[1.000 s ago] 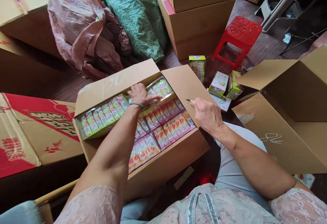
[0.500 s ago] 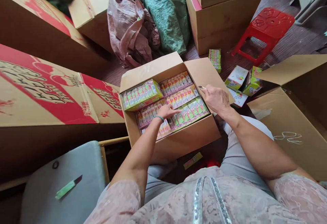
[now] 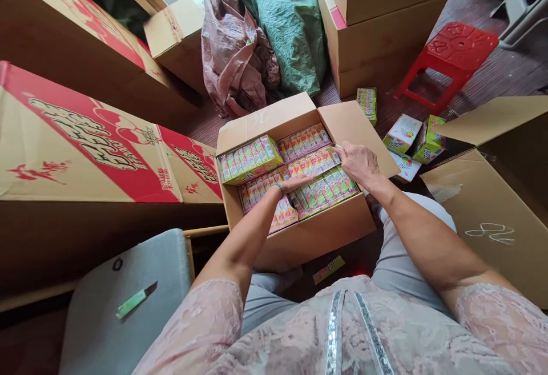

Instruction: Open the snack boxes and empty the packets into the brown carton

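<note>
- Red-and-tan carton (image 3: 77,158), left: printed with large outlined Chinese characters and red brushwork, too stylised to read; cut off by the picture's edge.
- Brown carton (image 3: 483,204), right: flaps open, chalk-white loops on its side; cut off too.
- Packet carton (image 3: 325,226), centre: on the floor, open, packed with boxes of small packets; lettering too small to read; contents near the left corner partly hidden behind the left forearm.
- Grey seat (image 3: 162,266), lower left: bearing a green-handled cutter (image 3: 132,305), blade pointing away to the right.
- Raised green box (image 3: 248,161): in the packet carton's far left corner, higher than its neighbours, long axis along the far edge.
- Green packet box (image 3: 329,192): in the near right corner, long axis along the near edge.
- Right hand (image 3: 360,162): at the right edge, fingers curled, seemingly pinching a small pale object (image 3: 338,148), mostly hidden.
- Left hand (image 3: 295,184): over the green packet box's far side, fingers stretched straight toward the right edge; contact impossible to tell.
</note>
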`<state>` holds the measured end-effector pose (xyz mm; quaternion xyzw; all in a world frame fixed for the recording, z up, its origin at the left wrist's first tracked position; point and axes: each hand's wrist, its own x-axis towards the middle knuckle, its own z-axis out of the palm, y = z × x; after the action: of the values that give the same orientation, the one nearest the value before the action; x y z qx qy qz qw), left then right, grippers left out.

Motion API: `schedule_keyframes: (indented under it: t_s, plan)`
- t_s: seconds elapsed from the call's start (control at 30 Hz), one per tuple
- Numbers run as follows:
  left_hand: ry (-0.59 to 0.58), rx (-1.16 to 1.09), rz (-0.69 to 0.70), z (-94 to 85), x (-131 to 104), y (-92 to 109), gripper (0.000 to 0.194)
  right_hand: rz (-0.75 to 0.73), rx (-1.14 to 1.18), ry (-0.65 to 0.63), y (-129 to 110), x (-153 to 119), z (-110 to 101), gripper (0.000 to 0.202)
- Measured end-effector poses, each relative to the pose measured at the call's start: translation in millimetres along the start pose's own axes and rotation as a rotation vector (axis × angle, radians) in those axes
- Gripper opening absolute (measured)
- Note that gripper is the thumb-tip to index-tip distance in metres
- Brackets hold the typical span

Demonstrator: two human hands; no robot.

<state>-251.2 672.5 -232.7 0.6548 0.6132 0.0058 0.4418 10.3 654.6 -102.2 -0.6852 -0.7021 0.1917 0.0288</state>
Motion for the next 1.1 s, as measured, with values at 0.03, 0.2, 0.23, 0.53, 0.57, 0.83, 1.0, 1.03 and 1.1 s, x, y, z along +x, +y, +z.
schedule_keyframes:
  t_s: [0.03,0.2,0.23,0.53,0.57,0.83,1.0,1.03,1.1]
  plan:
    - [-0.079,0.013,-0.028,-3.4,-2.5,4.1,0.078,-0.007,0.003,0.0,-0.8,0.7,-0.4,0.048]
    - [0.016,0.261,-0.051,-8.5,-38.1,24.6,0.081,-0.094,0.004,-0.057,-4.0,2.8,-1.4,0.044]
    - [0.144,0.332,-0.011,-5.1,-49.0,25.7,0.081,-0.121,-0.006,-0.067,-4.7,2.5,-0.7,0.043]
    - [0.58,0.204,0.054,58.5,-93.5,-32.3,0.085,-0.518,-0.289,-0.246,-34.9,-11.8,40.3,0.036]
    - [0.607,0.169,0.079,61.9,-92.6,-39.1,0.084,-0.559,-0.326,-0.268,-41.6,-13.3,47.4,0.037]
    - [0.652,0.083,0.256,74.7,-85.5,-54.2,0.074,-0.763,-0.561,-0.344,-108.3,-27.8,78.6,0.04]
    - [0.669,0.06,0.297,79.8,-83.2,-54.4,0.066,-0.804,-0.672,-0.348,-120.2,-33.3,72.8,0.04]
    - [0.672,0.056,0.293,80.0,-83.2,-53.8,0.065,-0.804,-0.69,-0.342,-118.5,-32.4,71.6,0.04]
    - [0.667,0.052,0.286,80.0,-83.9,-52.4,0.064,-0.791,-0.728,-0.332,-112.5,-28.9,69.8,0.04]
